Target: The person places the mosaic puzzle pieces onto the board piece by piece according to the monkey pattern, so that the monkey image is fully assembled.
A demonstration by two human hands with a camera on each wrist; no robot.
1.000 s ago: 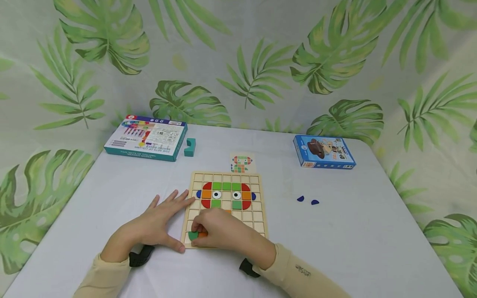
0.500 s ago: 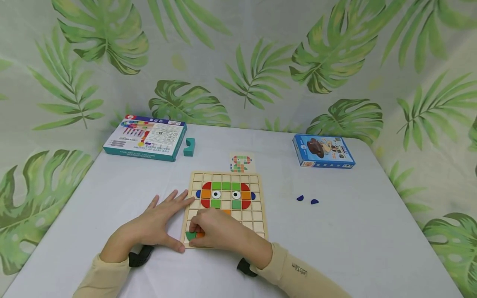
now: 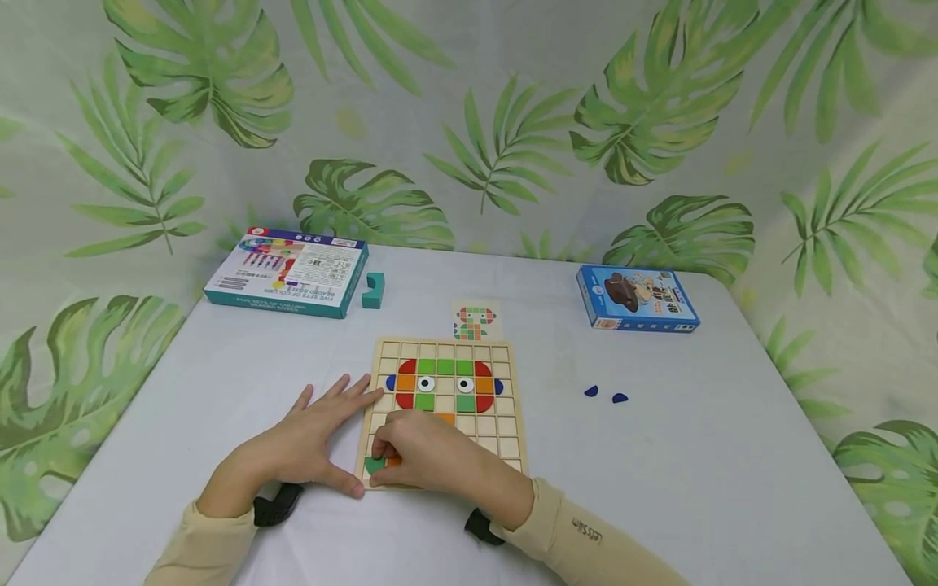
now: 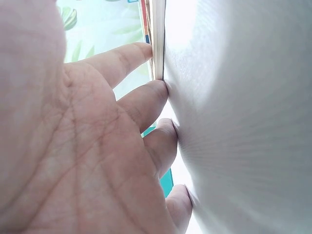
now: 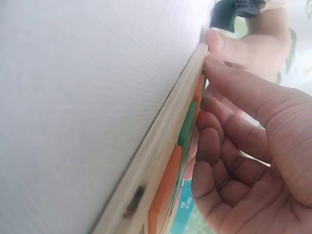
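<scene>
A wooden grid board (image 3: pixel 515 407) lies on the table, with red, green and orange tiles and two eye tiles set into a face-like pattern. My right hand (image 3: pixel 428 448) bends over its lower left part. Thumb and index finger pinch a green quarter-circle tile (image 3: pixel 374 465) at the bottom left cell, beside an orange tile (image 3: pixel 393 461) partly hidden by the hand. In the right wrist view, orange and green tiles (image 5: pixel 187 124) line the board's near edge. My left hand (image 3: pixel 311 435) lies spread to the left, index fingertip at the board's side (image 4: pixel 158 44), thumb near its lower left corner.
A picture card (image 3: pixel 476 321) touches the board's far edge. Two dark blue half-round pieces (image 3: pixel 620 398) lie to the right. Behind them is a blue box (image 3: pixel 639 299); at the back left, a larger teal-edged box (image 3: pixel 289 273) and a teal arch block (image 3: pixel 373 290).
My right hand has shifted slightly left with its fingers at the green tile. The left hand keeps its place beside the board.
</scene>
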